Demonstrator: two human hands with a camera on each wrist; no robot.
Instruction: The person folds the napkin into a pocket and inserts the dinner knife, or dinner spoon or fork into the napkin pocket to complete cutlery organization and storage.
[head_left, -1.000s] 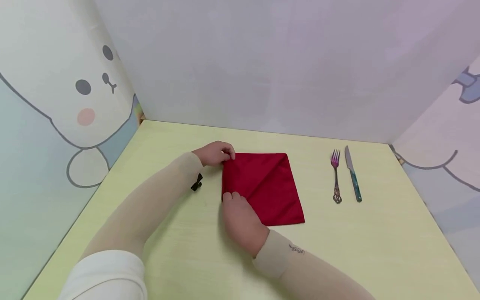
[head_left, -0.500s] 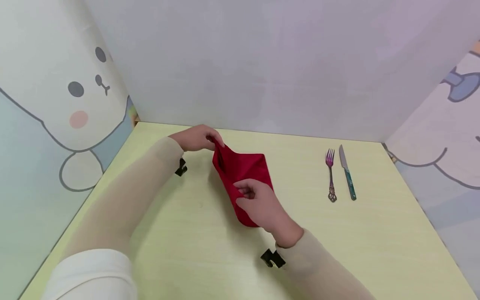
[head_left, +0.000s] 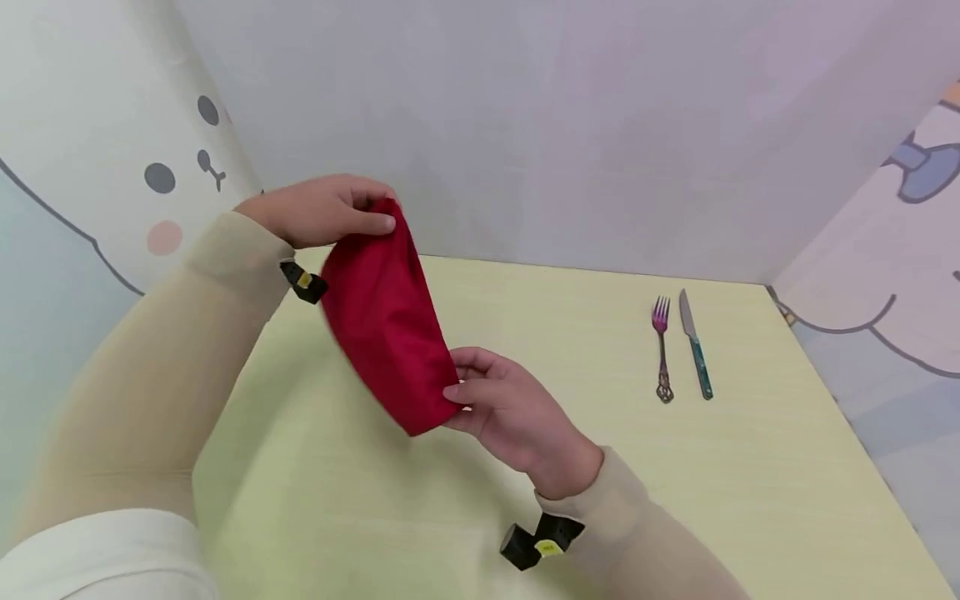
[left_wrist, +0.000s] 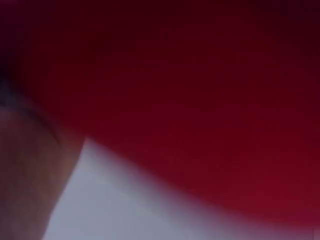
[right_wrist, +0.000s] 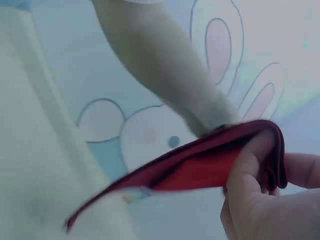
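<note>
A folded red cloth napkin (head_left: 390, 325) is held up over the table, slanting from upper left to lower right. At its top end my left hand (head_left: 322, 208) pinches the cloth between thumb and fingers. My right hand (head_left: 517, 412) pinches the lower right edge, its thumb on the near face. In the right wrist view the napkin (right_wrist: 195, 170) shows its layered folds from the edge, with the fingers (right_wrist: 250, 165) of my right hand around one corner. Blurred red cloth (left_wrist: 190, 110) fills most of the left wrist view and hides the left fingers.
A fork (head_left: 662, 346) with a purplish head and a knife (head_left: 696, 343) with a green handle lie side by side on the right of the pale yellow table (head_left: 570, 350). A grey-white wall (head_left: 540, 125) stands behind the table, with cartoon-printed panels at both sides.
Both hands have raised the napkin off the table and turned it upright. My left hand has gone up and left; my right now pinches the lower edge. The fork and knife stay in place.
</note>
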